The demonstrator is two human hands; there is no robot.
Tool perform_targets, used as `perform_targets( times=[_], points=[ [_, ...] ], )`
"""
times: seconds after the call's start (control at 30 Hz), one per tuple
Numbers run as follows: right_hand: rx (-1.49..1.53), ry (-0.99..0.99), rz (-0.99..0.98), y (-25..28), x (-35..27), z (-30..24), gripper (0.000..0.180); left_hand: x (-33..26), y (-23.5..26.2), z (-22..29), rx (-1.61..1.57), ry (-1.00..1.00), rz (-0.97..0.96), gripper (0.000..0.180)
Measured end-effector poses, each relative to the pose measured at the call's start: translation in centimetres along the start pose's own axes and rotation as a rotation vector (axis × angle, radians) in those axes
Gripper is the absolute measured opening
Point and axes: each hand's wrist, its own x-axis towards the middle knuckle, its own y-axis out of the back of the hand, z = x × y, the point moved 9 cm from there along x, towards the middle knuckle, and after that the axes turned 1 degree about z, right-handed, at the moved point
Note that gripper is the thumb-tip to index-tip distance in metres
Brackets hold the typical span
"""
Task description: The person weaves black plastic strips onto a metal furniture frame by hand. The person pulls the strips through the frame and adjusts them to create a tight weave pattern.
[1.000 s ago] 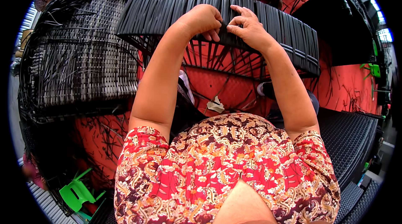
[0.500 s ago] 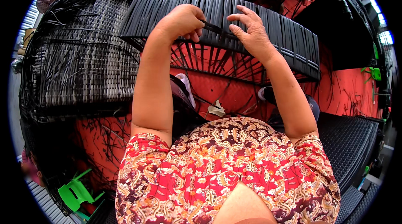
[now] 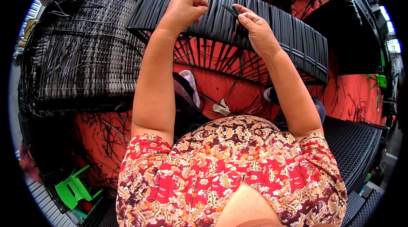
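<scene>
A long frame wound with dark plastic strips (image 3: 293, 31) lies across in front of me. Over its left half is my left hand (image 3: 182, 12), closed with thumb and fingertips together; whether anything thin is between them I cannot make out. My right hand (image 3: 257, 29) pinches a black plastic strip (image 3: 230, 10) between thumb and fingers above the frame's middle. The strip's short end sticks out toward the left hand, and more dark strip hangs below the fingers. Beneath the wound face, spread strips (image 3: 212, 53) run across the frame's open side.
To the left stands a grey-and-black woven panel (image 3: 89, 61) with loose strip ends. Strip scraps lie over the red floor (image 3: 97, 142), along with a pale torn scrap (image 3: 221, 107). Dark woven pieces (image 3: 352, 146) sit at right. A green plastic chair (image 3: 73, 191) is at lower left.
My left hand has come away from the strip and risen slightly. My right hand, open before, now pinches the strip, whose end points up and left.
</scene>
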Motion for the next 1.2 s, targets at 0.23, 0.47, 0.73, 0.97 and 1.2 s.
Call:
perform_targets(
  times=[0.23, 0.47, 0.73, 0.97, 1.2],
  points=[
    [-0.047, 0.034, 0.021, -0.1, 0.1, -0.2, 0.022, 0.5, -1.2, 0.5, 0.351, -0.086, -0.006, 0.02],
    [-0.05, 0.044, 0.013, -0.3, 0.0, -0.5, 0.023, 1.1, -3.6, -0.3, 0.159, 0.092, -0.066, 0.019],
    [-0.042, 0.066, 0.033, 0.0, -0.1, -0.7, 0.02, 3.6, -4.4, -0.5, 0.613, 0.142, -0.084, 0.034],
    [-0.053, 0.071, 0.027, -0.1, -0.3, -0.8, 0.021, 3.9, -4.3, -2.1, 0.34, 0.19, -0.11, 0.026],
    [-0.058, 0.078, 0.043, 0.2, -0.2, -0.7, 0.02, 2.0, -4.3, -0.7, 0.034, 0.207, -0.065, 0.018]
  ],
)
